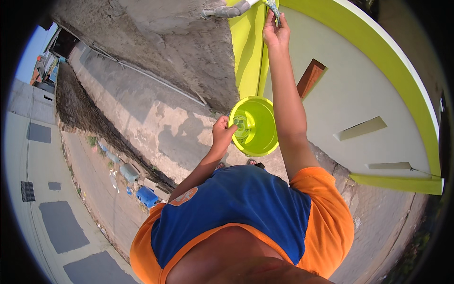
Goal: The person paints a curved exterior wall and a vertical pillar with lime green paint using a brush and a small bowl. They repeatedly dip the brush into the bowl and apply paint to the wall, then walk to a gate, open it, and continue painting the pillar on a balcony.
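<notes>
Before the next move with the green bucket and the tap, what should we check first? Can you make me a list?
1. Left hand gripping the bucket rim: ok, fingers curl over the near edge.
2. Right hand on the tap: ok, it reaches up and touches it.
3. Bucket under the tap: cannot tell, the fisheye view bends the line between them.
4. Water in the bucket: ok, a little shows at the bottom.
5. Water running from the tap: cannot tell, no stream is clearly visible.
6. Feet clear of the bucket: ok, toes show just behind it on the ground.
</notes>
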Demonstrator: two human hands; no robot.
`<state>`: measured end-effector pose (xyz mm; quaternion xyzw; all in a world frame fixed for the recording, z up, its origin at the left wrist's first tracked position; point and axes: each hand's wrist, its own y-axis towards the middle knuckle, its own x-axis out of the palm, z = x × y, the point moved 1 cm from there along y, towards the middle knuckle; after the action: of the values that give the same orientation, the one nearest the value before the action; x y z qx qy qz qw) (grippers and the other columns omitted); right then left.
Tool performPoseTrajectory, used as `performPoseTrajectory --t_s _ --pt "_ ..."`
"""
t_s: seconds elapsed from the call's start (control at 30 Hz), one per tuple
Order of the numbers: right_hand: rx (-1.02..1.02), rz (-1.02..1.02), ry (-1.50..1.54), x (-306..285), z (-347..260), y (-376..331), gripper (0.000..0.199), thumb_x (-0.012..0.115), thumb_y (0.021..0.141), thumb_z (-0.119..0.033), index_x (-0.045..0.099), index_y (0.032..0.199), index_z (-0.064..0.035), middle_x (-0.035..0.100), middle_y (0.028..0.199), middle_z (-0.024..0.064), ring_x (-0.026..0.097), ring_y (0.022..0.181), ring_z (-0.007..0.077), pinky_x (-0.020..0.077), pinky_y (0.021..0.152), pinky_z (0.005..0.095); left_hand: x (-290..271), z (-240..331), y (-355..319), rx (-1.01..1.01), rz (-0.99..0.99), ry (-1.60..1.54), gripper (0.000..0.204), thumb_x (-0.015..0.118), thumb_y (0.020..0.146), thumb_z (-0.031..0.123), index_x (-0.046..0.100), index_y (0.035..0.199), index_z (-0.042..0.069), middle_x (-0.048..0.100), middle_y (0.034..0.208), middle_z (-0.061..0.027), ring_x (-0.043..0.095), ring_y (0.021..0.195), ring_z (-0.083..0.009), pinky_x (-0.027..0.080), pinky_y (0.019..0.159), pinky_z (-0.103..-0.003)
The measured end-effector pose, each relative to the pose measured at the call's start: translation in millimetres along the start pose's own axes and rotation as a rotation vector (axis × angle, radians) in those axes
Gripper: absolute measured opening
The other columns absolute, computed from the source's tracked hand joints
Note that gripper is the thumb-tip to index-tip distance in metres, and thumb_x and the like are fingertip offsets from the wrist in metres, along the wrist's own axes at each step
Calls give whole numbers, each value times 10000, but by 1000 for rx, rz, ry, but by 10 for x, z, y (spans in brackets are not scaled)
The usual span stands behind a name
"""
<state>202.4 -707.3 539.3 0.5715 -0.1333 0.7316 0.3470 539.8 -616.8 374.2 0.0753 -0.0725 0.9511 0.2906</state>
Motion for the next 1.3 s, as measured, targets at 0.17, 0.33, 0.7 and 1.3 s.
performPoseTrajectory --t_s 0.17,0.33,0.7,1.3 --pt "-66 -10 -12 120 209 1 188 599 953 -55 520 1033 97 612 1043 236 656 1013 356 622 873 380 19 -22 -13 -15 7 2 172 597 818 -84 531 941 17 639 840 -35 581 693 -59 455 625 -205" --pt "-220 58 -192 -364 46 13 214 595 951 -39 490 1074 102 589 1094 236 650 1021 352 617 883 368 -11 -52 5 -12 6 28 173 594 816 -87 530 941 14 639 839 -38 586 696 -62 455 622 -209" --pt "-188 139 -187 -428 -360 97 270 567 964 -47 429 1139 106 552 1109 263 636 1024 352 625 881 359 -46 -131 -9 -28 16 30 169 591 814 -85 530 941 8 631 848 -47 581 708 -73 459 638 -215" --pt "-371 349 -730 -885 -556 -1220 222 603 912 -4 513 1085 101 594 1031 214 690 816 341 634 736 350 -292 -418 23 -70 98 129 163 562 831 -87 552 969 0 634 894 -48 587 770 -86 461 699 -229"
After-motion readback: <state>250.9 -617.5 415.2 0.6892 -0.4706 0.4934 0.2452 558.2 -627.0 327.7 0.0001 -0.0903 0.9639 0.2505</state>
